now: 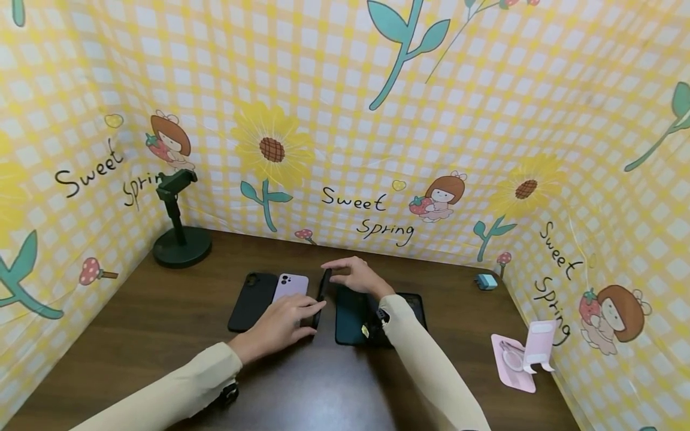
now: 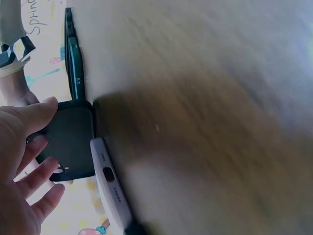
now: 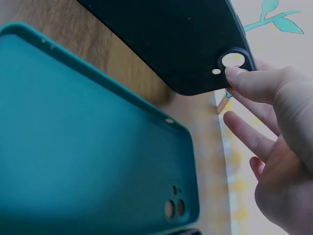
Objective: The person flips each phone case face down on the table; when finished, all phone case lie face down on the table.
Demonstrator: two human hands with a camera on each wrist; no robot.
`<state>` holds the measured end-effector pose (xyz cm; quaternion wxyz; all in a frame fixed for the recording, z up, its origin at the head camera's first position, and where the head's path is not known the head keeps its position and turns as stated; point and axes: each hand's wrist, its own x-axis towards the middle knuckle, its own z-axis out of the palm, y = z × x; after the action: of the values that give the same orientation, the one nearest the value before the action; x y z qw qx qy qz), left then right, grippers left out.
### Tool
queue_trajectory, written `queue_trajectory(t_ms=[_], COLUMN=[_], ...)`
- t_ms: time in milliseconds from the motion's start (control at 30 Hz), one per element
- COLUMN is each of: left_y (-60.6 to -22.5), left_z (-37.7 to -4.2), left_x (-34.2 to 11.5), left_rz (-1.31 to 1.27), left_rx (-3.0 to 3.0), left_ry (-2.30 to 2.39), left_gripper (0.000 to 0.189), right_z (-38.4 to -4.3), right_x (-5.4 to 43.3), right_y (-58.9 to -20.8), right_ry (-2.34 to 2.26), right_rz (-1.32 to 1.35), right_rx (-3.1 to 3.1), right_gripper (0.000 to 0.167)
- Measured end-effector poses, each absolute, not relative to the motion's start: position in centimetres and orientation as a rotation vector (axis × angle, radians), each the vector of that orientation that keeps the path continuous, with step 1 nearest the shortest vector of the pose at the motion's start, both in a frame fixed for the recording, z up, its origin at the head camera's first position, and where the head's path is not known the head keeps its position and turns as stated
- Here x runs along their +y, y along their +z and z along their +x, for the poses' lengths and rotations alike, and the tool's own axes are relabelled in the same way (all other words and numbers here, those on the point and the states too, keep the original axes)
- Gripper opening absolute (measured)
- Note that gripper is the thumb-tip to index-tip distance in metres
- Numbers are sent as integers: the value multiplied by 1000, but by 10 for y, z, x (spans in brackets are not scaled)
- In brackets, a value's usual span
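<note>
Black phone case (image 1: 324,285) raised on edge between the left hand (image 1: 280,324) and the right hand (image 1: 358,276), above the worktop (image 1: 291,389); whether its lower edge touches the surface cannot be told. The right hand grasps the far end, the thumb lying on the corner with the camera cutout (image 3: 233,59) and fingers passing behind; the left hand grasps the end nearer the wearer, thumb at one edge and fingertips spread beyond it. Background shows through the cutout, so the case appears to be a bare shell at that corner. It is judged light, thin-walled and springy rather than rigid, with a smooth, matt-looking face that should grip moderately well and a low risk of breakage; a hard squeeze across the broad faces would probably bow it. The recommended hold is along the long rims or at the solid corners, with the thumb clear of the cutout, where the wall is presumably weakest. Just beside the right hand, below it, lies the teal case (image 3: 88,127), inner side up, its raised rim offering a similar purchase for the fingers. Beyond the left hand's fingers lies the lilac phone-shaped item (image 1: 291,286), with a black one (image 1: 250,302) on its outer side.
</note>
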<state>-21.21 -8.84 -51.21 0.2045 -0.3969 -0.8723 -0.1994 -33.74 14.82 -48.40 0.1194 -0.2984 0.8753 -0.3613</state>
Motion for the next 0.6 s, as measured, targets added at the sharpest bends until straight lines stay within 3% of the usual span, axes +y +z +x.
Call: queue_trajectory(t_ms=[267,600], left_y=[-508,-510], left_z=[-211,-210], left_x=[-99,-100], left_rz=[-1023,-914], left_rx=[-2514,-2602], left_ry=[-555,-446], left_gripper=[72,80], right_z=[-338,-338], right_x=[137,135], right_y=[-490,-496], right_ry=[-1072,-742], right_rz=[-849,-776], right_rx=[2528,2650], right_gripper=[51,46])
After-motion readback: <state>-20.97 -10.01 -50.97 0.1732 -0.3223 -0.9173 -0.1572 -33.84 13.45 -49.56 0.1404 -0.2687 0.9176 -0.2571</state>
